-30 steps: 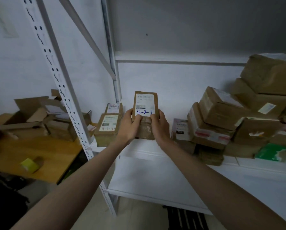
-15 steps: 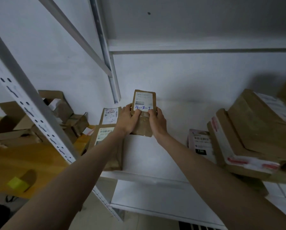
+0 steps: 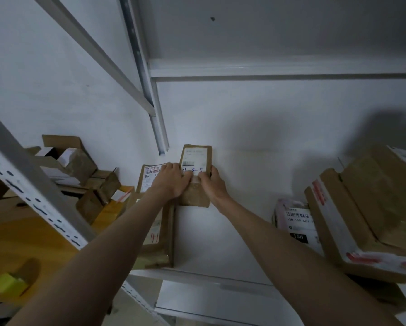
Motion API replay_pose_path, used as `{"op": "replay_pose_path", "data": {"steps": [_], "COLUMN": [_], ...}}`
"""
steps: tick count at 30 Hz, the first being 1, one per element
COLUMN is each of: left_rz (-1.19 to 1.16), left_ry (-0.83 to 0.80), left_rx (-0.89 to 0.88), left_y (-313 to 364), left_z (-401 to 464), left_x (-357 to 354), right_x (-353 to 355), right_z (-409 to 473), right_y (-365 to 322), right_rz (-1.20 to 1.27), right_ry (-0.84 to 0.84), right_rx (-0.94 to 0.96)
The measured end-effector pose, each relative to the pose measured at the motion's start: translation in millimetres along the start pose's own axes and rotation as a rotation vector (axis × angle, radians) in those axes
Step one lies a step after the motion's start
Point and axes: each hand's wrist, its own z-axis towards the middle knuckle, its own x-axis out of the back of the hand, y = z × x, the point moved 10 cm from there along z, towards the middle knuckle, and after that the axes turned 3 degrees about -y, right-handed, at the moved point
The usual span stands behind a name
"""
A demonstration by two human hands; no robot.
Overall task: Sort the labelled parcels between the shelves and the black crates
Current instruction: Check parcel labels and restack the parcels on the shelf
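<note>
Parcel label (image 3: 194, 158) print blurred

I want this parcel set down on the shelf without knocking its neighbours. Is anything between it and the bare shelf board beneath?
Nothing visible. Both hands, left and right, hold the brown parcel over bare white shelf. The labelled parcel lies close on its left, the white box well right.

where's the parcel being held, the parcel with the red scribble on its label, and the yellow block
held parcel (image 3: 195, 154): head view, on its white label, above the hands.
red-scribble parcel (image 3: 151, 176): head view, on its label's upper part.
yellow block (image 3: 7, 283): head view, on its top face, lower left.
</note>
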Motion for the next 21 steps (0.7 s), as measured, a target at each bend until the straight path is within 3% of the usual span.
{"op": "replay_pose_path", "data": {"steps": [6,12,21], "left_rz": [0.17,0.375,0.396], "left_ry": [0.014,0.232,0.345], "left_rx": [-0.042,-0.133,-0.215], "left_y": [11.0,53.9,125.5], "left_z": [-17.0,-63.6,-149.1], "left_x": [11.1,39.1,51.4], "right_x": [13.0,58.2,117.0], "right_z": [-10.8,-74.0,-189.6], "right_y": [-25.8,-90.0,-124.6], "right_rz": [-0.293,-0.856,-1.032], "right_ry": [-0.028,0.192,0.341], "right_rx": [0.071,0.432,0.559]}}
